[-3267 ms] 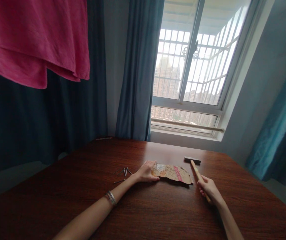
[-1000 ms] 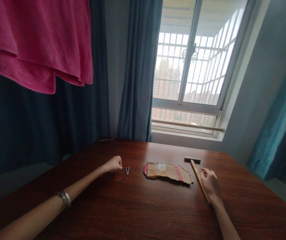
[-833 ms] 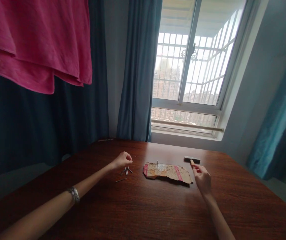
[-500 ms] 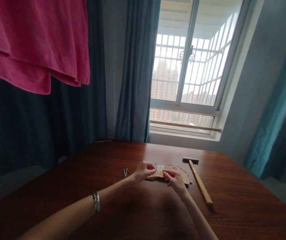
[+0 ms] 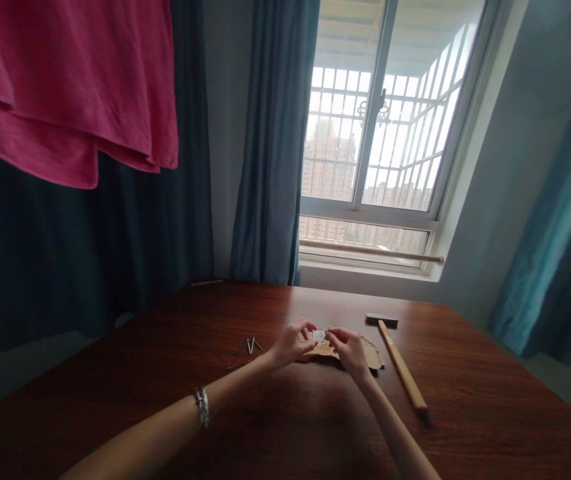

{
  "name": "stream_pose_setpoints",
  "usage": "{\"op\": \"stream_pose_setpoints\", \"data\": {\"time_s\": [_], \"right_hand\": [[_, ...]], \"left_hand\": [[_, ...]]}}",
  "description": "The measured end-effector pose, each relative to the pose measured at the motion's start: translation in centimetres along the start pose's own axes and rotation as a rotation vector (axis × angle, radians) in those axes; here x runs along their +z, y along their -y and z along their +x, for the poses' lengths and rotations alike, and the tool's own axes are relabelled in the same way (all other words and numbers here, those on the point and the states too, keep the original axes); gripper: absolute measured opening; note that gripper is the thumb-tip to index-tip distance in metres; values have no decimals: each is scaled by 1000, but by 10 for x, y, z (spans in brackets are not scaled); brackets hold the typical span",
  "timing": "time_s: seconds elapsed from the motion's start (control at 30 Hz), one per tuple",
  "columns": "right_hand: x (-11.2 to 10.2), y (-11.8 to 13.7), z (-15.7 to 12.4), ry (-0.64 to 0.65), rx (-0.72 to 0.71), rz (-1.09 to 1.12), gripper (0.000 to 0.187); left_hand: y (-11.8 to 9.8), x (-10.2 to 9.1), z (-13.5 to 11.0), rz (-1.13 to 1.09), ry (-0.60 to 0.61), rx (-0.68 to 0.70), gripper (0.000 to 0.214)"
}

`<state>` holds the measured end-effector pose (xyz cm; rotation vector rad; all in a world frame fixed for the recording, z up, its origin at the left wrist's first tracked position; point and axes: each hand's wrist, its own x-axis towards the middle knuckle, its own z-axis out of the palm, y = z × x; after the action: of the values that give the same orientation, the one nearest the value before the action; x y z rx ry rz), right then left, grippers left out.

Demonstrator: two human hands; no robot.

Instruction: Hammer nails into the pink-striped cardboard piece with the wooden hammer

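Over patterned cardboard lying on a dark wood tabletop, a person's right hand appears pinched on a slim nail, while the left hand — thumb and fingers apart — curves around its near side. A light grip, keeping the shank upright, should serve best; a hammer lies right.

Dark wood-grain table bears one wooden-handled hammer, several loose nails and ragged-edged cardboard.
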<state>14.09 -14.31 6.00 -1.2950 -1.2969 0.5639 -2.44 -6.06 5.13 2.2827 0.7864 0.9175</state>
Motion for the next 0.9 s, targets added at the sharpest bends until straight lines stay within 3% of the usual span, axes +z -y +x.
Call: {"op": "stream_pose_setpoints", "data": {"time_s": [0.1,0.2,0.3,0.9], "right_hand": [[-4,-5,16,-62,-19,-39,44],[-2,-15,31,-64,-47,-64,41],[4,-27,42,-54,-72,-99,34],[20,-67,54,48,-112,-262,22]], "left_hand": [[24,-11,8,56,-2,78,64],[47,-17,13,166,142,63,96],[59,-14,16,226,244,44,111],[66,7,18,194,233,111,108]]}}
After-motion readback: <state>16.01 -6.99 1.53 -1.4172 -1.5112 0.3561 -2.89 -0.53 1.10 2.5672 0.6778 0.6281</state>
